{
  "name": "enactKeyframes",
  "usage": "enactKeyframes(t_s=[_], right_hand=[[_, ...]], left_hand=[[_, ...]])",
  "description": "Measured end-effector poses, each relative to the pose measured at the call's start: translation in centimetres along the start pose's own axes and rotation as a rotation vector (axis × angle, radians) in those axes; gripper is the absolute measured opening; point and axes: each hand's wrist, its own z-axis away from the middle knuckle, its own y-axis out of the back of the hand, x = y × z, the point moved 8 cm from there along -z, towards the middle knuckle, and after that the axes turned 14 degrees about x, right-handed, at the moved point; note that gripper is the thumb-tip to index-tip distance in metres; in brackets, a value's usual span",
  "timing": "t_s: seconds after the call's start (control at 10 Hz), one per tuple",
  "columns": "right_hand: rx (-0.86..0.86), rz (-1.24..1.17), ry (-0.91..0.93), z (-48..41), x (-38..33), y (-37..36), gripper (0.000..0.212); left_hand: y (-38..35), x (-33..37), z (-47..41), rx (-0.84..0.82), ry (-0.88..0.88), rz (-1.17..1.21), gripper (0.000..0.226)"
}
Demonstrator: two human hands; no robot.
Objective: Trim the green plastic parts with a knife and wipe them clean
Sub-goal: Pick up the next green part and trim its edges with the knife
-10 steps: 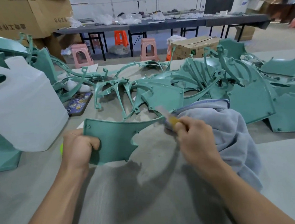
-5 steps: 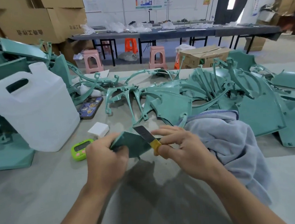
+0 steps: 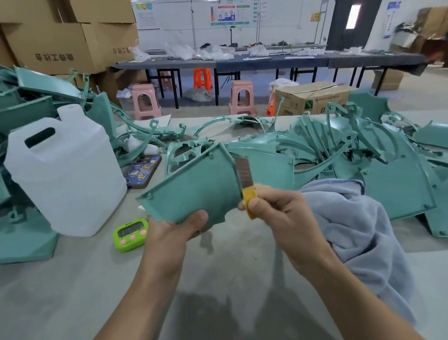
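- Left hand [image 3: 173, 232] clenched on the lower edge of a green panel [image 3: 200, 188], thumb on the near face, fingers behind; panel lifted clear of the tabletop [image 3: 65, 292] and tilted toward the camera, likely to bring its right edge up to eye and blade.
- Right hand [image 3: 278, 214] closed round the yellow handle of a utility knife [image 3: 245, 180], blade extended upward and lying against the panel's right edge; looks like flash trimming along that edge.
- Grip choked up near the blade, probably for short, controlled strokes.
- Grey-blue cloth [image 3: 358, 228] heaped just right of the right hand, within reach for the wipe; not in use.
- Pile of green parts [image 3: 350, 145] spread behind and to the right; trimmed or untrimmed, cannot tell.
- White jug [image 3: 63, 178] at left, green timer [image 3: 131, 234] just beside it, phone [image 3: 143, 171] behind.
- Risk: blade slipping toward left thumb.
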Motion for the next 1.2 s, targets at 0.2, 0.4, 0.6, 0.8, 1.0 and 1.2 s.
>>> enactKeyframes(t_s=[0.2, 0.4, 0.6, 0.8, 1.0, 1.2], right_hand=[[0.429, -0.001, 0.055, 0.3, -0.8, 5.2, 0.022], [0.508, 0.062, 0.014, 0.7, 0.5, 6.9, 0.033], [0.369, 0.349, 0.081, 1.8, 1.8, 4.6, 0.026], [0.314, 0.405, 0.002, 2.2, 3.7, 3.3, 0.029], [0.227, 0.202, -0.033, 3.3, 3.7, 1.2, 0.034], [0.039, 0.279, 0.077, 5.0, 2.9, -1.2, 0.02]], left_hand=[[0.5, 3.3, 0.2, 0.021, -0.238, 0.03, 0.024], [-0.2, 6.5, 2.6, -0.105, -0.87, -0.445, 0.034], [0.1, 3.1, 1.6, 0.102, -0.852, -0.73, 0.048], [-0.3, 2.8, 1.6, 0.11, -0.872, -0.676, 0.05], [-0.1, 2.9, 1.8, 0.157, -0.88, -0.718, 0.049], [0.2, 2.5, 1.3, 0.158, -0.788, -0.786, 0.072]])
